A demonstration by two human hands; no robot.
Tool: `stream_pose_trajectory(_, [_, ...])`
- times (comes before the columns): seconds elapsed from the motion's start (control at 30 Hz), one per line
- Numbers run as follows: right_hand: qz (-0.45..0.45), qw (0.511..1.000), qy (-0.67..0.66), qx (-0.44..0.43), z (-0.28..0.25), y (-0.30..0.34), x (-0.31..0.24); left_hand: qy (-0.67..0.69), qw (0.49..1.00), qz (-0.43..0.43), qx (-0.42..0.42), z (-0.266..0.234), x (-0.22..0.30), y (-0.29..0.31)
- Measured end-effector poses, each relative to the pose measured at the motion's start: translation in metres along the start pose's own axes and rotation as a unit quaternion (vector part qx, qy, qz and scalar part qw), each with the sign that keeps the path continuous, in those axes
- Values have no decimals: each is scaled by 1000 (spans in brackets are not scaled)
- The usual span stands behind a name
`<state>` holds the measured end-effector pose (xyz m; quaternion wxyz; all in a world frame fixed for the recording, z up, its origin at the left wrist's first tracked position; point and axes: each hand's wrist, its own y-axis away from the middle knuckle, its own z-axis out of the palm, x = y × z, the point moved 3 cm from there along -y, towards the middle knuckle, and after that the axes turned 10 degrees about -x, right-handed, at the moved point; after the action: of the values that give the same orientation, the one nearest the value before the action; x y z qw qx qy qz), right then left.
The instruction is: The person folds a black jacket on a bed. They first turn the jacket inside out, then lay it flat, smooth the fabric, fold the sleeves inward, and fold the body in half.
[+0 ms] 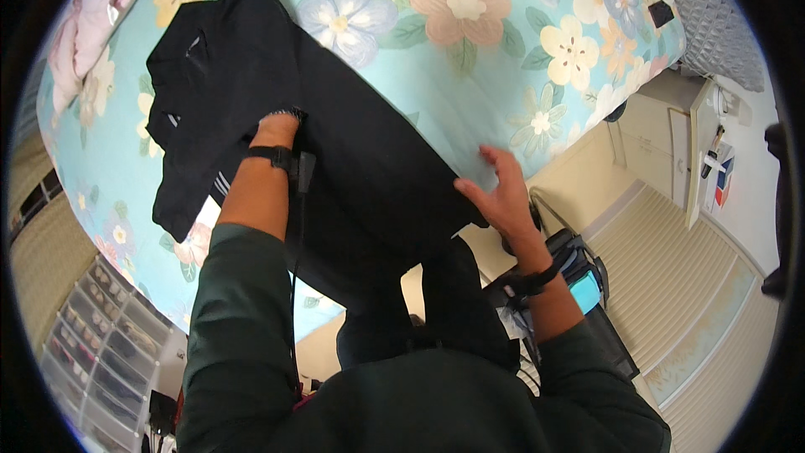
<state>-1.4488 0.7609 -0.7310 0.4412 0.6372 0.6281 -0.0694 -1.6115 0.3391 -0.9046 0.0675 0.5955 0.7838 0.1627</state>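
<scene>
Bright, even indoor light, no hard shadows. Black garment reads near featureless, folds lost in dark. Floral bedsheet crisp, colours saturated. Strong fisheye bend toward rim; black vignette all round. Slight softness at 8 o'clock and 3 o'clock edges.

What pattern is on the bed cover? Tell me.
Large flowers in cream, pink and pale blue on a turquoise bed cover, seen in the head view.
</scene>
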Motion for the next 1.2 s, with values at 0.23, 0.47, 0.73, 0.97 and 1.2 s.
stream_pose_trajectory(0.23, [-113, 977, 176, -30, 40, 83, 34, -3, 993, -62, -97, 14, -11, -2])
stream_pose_trajectory(0.47, [-134, 968, 168, 133, 26, 96, 42, 1, 972, -122, -199, 36, -28, -2])
stream_pose_trajectory(0.73, [-309, 884, 309, -166, 98, 125, 4, 3, 942, -170, -290, 82, -72, -6])
stream_pose_trajectory(0.97, [-214, 954, 159, -140, 91, 120, 15, 530, 817, -163, -155, 20, -95, 30])
stream_pose_trajectory(1.2, [-229, 946, 182, -140, 44, 127, 3, 915, 349, -104, -176, -40, -40, 136])
